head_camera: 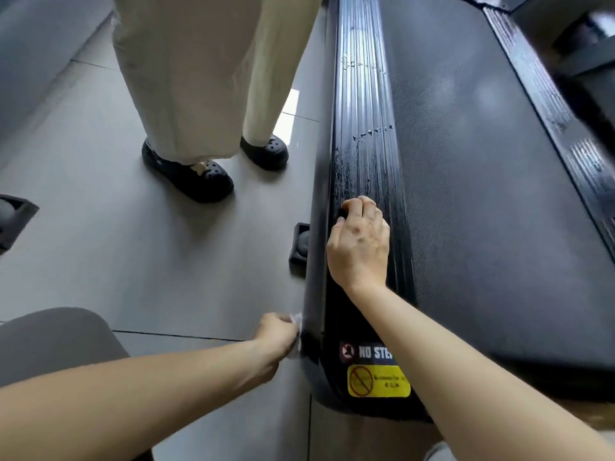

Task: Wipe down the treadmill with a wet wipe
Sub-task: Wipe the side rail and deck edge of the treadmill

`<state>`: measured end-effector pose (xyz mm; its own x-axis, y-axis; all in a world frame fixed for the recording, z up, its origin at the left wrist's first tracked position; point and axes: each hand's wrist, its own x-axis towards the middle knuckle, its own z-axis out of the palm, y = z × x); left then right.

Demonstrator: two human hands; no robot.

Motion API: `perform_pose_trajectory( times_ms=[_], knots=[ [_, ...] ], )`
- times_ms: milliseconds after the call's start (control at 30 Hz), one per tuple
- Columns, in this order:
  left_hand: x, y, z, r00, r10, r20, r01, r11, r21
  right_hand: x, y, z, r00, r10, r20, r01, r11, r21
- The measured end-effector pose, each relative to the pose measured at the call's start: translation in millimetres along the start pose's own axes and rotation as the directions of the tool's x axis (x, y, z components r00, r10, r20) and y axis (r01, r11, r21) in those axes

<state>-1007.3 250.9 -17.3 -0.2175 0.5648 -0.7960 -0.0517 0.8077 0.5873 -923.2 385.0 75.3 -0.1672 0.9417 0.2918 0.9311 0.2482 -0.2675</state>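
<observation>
The treadmill's ribbed black side rail (364,104) runs away from me, wet streaks and droplets showing on it, with the grey belt (482,194) to its right. My left hand (278,334) grips a crumpled white wet wipe (297,322) and presses it against the rail's outer left edge near the rear corner. My right hand (359,241) rests on top of the rail further ahead, its fingers curled over the rail's left edge. A "NO STEP" label and a yellow warning sticker (378,380) sit on the rail end between my arms.
Another person in cream trousers and dark clogs (193,174) stands on the grey tiled floor left of the treadmill. A black foot pad (299,244) sits under the rail's edge. Another dark base (13,217) lies at far left. My knee (56,341) shows at bottom left.
</observation>
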Motion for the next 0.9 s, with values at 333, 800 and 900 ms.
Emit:
perform_pose_trajectory(
  times_ms=[333, 800, 900],
  knots=[
    [31, 62, 3, 0.998, 0.062, -0.026, -0.061, 0.998, 0.011, 1, 5, 1, 1.0, 0.007, 0.006, -0.007, 1.0, -0.008],
    [25, 89, 11, 0.923, 0.375, -0.079, -0.38, 0.923, -0.057, 2, 5, 0, 1.0, 0.005, 0.023, -0.004, 0.999, -0.033],
    [-7, 36, 13, 0.977, 0.186, 0.103, -0.172, 0.976, -0.134, 2, 5, 0, 1.0, 0.013, 0.025, -0.012, 1.0, -0.029]
  ],
)
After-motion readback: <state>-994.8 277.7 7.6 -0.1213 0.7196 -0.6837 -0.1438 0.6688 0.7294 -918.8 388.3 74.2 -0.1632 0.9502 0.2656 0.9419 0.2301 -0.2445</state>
